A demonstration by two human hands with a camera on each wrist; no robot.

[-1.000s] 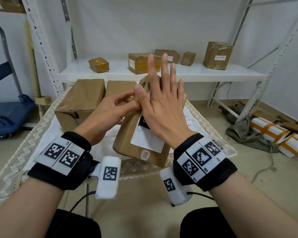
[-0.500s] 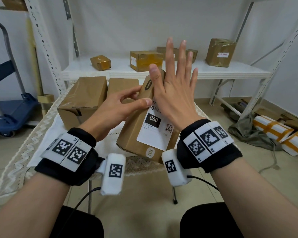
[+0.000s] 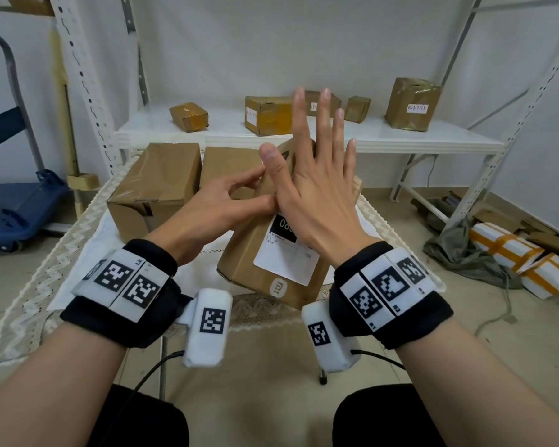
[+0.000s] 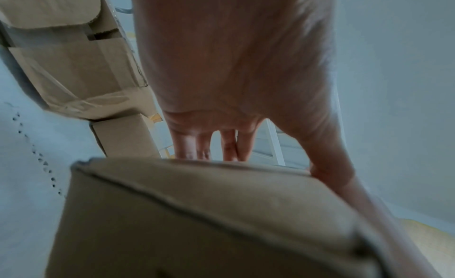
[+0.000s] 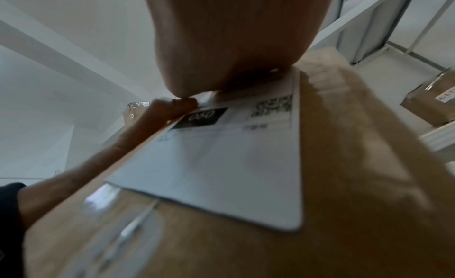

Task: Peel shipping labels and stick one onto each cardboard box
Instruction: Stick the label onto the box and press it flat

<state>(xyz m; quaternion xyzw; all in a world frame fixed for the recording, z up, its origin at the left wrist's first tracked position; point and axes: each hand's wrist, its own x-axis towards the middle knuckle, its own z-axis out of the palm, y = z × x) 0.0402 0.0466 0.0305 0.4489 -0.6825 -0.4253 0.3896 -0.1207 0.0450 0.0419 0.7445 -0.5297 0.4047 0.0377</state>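
A brown cardboard box (image 3: 242, 262) stands tilted on the table's near edge, with a white shipping label (image 3: 284, 262) on its upward face. My right hand (image 3: 317, 195) lies flat on the upper part of the label, fingers straight and spread, the palm pressing down. My left hand (image 3: 220, 208) grips the box's left side, thumb on the front by the label's edge and fingers curled behind. In the right wrist view the label (image 5: 234, 165) shows a black "060" block and a QR code just below my palm (image 5: 234, 39). The left wrist view shows the box's edge (image 4: 197, 214).
Two more brown boxes (image 3: 155, 185) (image 3: 229, 166) sit behind on the lace-covered table (image 3: 78, 253). A white shelf (image 3: 433, 140) beyond holds several small boxes. A blue cart (image 3: 13, 204) stands at the left. Wrapped bundles (image 3: 513, 253) lie on the floor at the right.
My right hand slid up off the label's middle, then came back down over its upper part. The left hand kept its hold on the tilted box.
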